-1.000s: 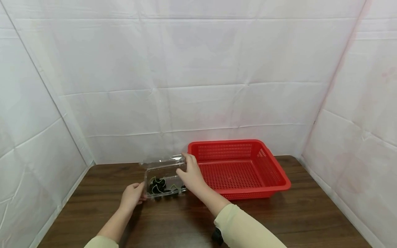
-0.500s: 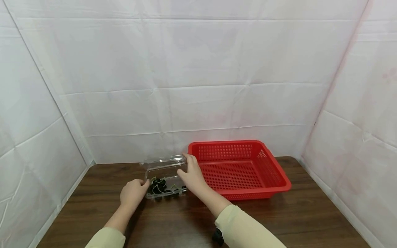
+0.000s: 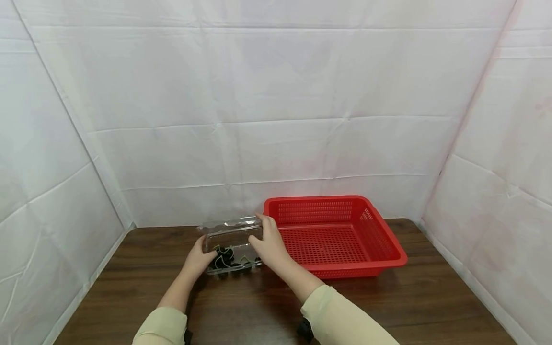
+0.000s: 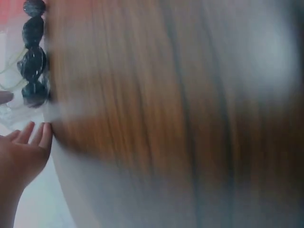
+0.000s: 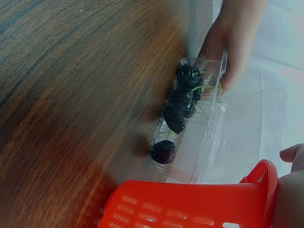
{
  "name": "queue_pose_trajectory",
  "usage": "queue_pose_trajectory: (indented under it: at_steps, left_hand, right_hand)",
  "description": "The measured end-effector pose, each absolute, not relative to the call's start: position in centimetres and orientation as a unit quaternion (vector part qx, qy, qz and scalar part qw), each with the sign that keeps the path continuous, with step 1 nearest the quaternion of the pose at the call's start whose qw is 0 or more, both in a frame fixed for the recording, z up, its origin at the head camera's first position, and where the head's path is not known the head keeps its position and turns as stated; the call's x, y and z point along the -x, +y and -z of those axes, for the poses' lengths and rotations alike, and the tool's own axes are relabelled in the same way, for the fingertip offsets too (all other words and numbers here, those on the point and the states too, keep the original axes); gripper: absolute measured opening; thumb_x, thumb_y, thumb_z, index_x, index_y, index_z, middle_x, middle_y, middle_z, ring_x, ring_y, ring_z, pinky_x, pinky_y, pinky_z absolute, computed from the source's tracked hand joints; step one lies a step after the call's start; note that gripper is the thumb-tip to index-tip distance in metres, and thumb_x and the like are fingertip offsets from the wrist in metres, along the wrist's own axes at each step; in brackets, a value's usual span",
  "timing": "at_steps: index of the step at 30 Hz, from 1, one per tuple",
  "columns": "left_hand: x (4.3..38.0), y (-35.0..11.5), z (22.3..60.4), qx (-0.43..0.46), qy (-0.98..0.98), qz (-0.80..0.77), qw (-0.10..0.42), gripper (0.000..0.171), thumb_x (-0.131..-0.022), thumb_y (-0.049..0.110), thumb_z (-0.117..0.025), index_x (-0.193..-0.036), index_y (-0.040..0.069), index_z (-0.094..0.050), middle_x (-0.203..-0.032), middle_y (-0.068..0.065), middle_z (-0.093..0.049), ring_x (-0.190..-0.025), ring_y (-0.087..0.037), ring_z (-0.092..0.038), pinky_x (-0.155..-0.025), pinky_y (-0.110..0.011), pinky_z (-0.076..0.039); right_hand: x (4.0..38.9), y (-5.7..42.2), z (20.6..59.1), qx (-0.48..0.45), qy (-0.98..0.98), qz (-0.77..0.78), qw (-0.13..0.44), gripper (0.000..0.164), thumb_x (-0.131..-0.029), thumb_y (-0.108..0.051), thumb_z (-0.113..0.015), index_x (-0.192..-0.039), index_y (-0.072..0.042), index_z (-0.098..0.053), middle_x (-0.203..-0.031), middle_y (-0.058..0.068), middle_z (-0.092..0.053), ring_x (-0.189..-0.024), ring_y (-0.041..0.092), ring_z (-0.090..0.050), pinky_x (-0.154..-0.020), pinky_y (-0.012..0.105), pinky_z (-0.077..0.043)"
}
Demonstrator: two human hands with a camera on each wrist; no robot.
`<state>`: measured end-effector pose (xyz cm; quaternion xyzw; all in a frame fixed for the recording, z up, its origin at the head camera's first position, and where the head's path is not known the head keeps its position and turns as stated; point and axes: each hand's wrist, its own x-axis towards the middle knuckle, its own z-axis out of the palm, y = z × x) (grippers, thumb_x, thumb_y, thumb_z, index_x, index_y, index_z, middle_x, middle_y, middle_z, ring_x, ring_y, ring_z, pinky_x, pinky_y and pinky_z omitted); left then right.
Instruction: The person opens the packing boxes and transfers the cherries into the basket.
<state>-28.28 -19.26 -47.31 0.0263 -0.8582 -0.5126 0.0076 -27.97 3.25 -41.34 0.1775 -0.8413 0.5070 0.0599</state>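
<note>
A clear plastic clamshell box (image 3: 235,238) stands at the table's left-middle, its lid folded back toward the wall. Dark mulberries (image 5: 179,102) with green stems lie inside, mostly toward the left end. With its thumb over the rim and its fingers outside, my left hand (image 3: 199,258) grips the box's left end. In the left wrist view, that hand's fingers (image 4: 40,135) are beside the row of fruit. My right hand (image 3: 270,249) holds the right end, index finger up by the lid edge and thumb toward the opening; its exact contact is partly hidden.
A red perforated basket (image 3: 388,261) stands close to the right of the box, beside my right hand. Brown wooden table (image 3: 241,311) lies in front. White sheets (image 3: 276,96) rise behind and at both sides.
My left hand has moved right and up along the box's left end; its thumb now reaches over the rim above the fruit. The right hand and the basket have hardly moved.
</note>
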Motion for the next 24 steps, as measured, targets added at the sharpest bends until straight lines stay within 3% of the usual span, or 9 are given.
queue_pose_trajectory:
  at_steps: [4,12,20,24]
  left_hand:
    - [28.6,-18.7,47.5,-0.029,-0.778,0.627,0.012,0.066,-0.096,0.006,-0.043,-0.148,-0.014,-0.007,-0.151,-0.034,-0.023,-0.140,-0.046,-0.020,-0.111,-0.055,-0.022]
    - [28.8,-18.5,48.1,-0.037,-0.668,0.743,0.020,0.058,-0.104,0.009,-0.032,-0.150,-0.010,-0.002,-0.151,-0.033,-0.024,-0.141,-0.041,-0.020,-0.116,-0.049,-0.014]
    - [29.1,-18.6,48.3,-0.040,-0.618,0.785,0.010,0.050,-0.107,0.012,-0.027,-0.150,-0.009,-0.012,-0.150,-0.027,-0.033,-0.139,-0.040,-0.026,-0.117,-0.045,-0.014]
    - [28.9,-18.6,48.5,-0.049,-0.618,0.785,0.008,0.050,-0.108,0.015,-0.027,-0.150,-0.010,-0.015,-0.142,-0.021,-0.048,-0.137,-0.040,-0.030,-0.116,-0.044,-0.016]
  right_hand:
    - [28.0,3.2,41.4,-0.177,-0.843,-0.503,0.061,0.064,-0.089,-0.013,-0.056,-0.148,-0.004,-0.034,-0.144,0.013,-0.038,-0.128,0.026,-0.043,-0.100,0.047,-0.041]
    - [28.1,3.1,41.5,-0.182,-0.844,-0.500,0.065,0.064,-0.088,-0.013,-0.056,-0.148,-0.002,-0.034,-0.143,0.013,-0.039,-0.126,0.027,-0.044,-0.100,0.047,-0.041]
    - [28.0,3.3,41.3,-0.185,-0.843,-0.500,0.071,0.063,-0.089,-0.012,-0.057,-0.147,-0.004,-0.035,-0.144,0.012,-0.038,-0.129,0.025,-0.041,-0.103,0.046,-0.039]
    - [27.8,3.4,41.4,-0.182,-0.842,-0.504,0.068,0.063,-0.089,-0.012,-0.058,-0.148,-0.006,-0.035,-0.144,0.011,-0.038,-0.129,0.024,-0.041,-0.103,0.046,-0.038]
